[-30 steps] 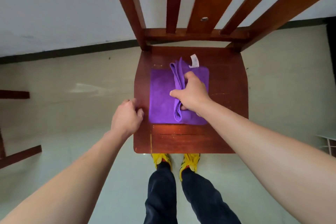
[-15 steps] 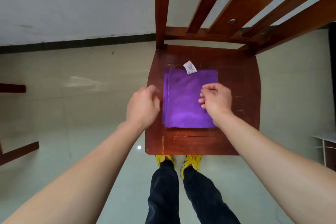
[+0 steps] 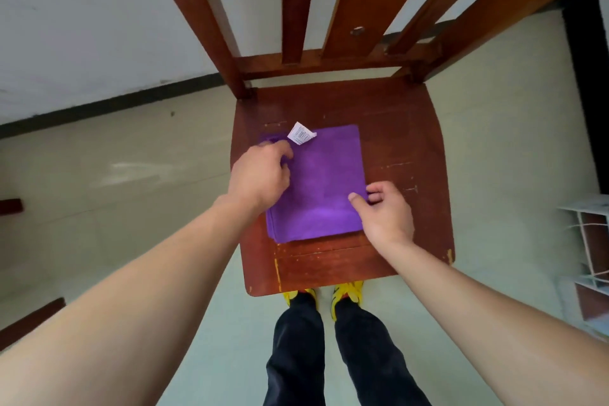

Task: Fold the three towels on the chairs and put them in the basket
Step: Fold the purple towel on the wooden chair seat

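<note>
A purple towel (image 3: 324, 184) lies folded into a flat rectangle on the seat of a brown wooden chair (image 3: 405, 148). A white care label (image 3: 300, 133) sticks out at its far left corner. My left hand (image 3: 260, 171) lies over the towel's left edge, its curled fingers gripping the cloth just below the label. My right hand (image 3: 384, 211) is at the near right edge, thumb on top and fingers curled at the side, pinching it. No other towel and no basket are in view.
The chair's slatted back (image 3: 296, 3) rises right behind the seat. My legs and yellow shoes (image 3: 346, 297) stand at its front edge. A white rack (image 3: 590, 241) stands at the right. Parts of another wooden chair (image 3: 29, 320) show at the left.
My right hand laid the raised fold flat over the towel, then slid to the near right edge. My left hand moved from the seat's left rim onto the towel's left edge.
</note>
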Available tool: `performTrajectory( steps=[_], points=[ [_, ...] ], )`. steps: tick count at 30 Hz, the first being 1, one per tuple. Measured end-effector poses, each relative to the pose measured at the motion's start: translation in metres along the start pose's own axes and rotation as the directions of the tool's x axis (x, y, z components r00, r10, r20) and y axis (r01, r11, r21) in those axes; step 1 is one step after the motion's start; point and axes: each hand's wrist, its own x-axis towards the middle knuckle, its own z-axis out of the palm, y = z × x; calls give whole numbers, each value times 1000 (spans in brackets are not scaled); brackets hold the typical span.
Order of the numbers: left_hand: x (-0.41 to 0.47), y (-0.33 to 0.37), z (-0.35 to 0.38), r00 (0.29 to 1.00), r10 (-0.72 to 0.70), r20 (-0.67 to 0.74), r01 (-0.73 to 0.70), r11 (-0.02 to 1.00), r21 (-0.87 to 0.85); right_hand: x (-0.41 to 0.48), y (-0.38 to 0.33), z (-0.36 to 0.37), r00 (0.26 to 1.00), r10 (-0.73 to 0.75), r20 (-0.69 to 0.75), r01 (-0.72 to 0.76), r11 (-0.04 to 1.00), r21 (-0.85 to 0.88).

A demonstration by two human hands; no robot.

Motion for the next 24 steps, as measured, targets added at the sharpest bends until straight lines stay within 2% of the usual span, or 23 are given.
performTrajectory(
  steps=[2, 5, 7, 10, 13, 14, 16, 18, 19, 20, 22, 24],
  points=[
    [0, 6, 1, 998, 69, 7, -69, 996, 50, -5, 8, 0, 998, 42, 52, -41, 999, -21],
    [-1, 16, 16, 987, 69, 142, -58, 995, -78, -6, 8, 5, 986, 75, 149, -62, 994, -92],
    [3, 20, 23, 972, -11, 234, 55, 982, -181, 0, 9, 9, 965, 135, 226, -111, 987, -113],
    [14, 27, 18, 925, -184, 332, 317, 855, -411, 6, 13, 6, 936, 163, 313, -193, 979, 65],
    [15, 40, 5, 867, -282, 412, 481, 692, -538, 11, 16, -11, 973, 102, 209, -163, 940, 299],
    [15, 45, 1, 850, -305, 429, 518, 633, -576, 11, 15, -19, 986, 71, 149, -117, 938, 326],
    [17, 52, -5, 793, -336, 509, 609, 461, -645, 11, 16, -33, 999, -39, 33, 29, 961, 275],
    [25, 58, -9, 725, -328, 605, 687, 298, -662, 5, 17, -45, 977, -207, -39, 211, 971, 114],
    [29, 60, -11, 696, -321, 642, 716, 251, -651, 0, 16, -47, 947, -315, -61, 315, 949, -6],
    [32, 64, -13, 680, -319, 660, 731, 228, -643, -5, 15, -49, 893, -445, -70, 434, 891, -134],
    [36, 72, -12, 682, -351, 642, 727, 228, -648, -13, 17, -44, 742, -670, -26, 624, 705, -338],
    [37, 77, -7, 706, -403, 582, 702, 297, -647, -18, 20, -34, 650, -759, 31, 686, 569, -453]
  ],
)
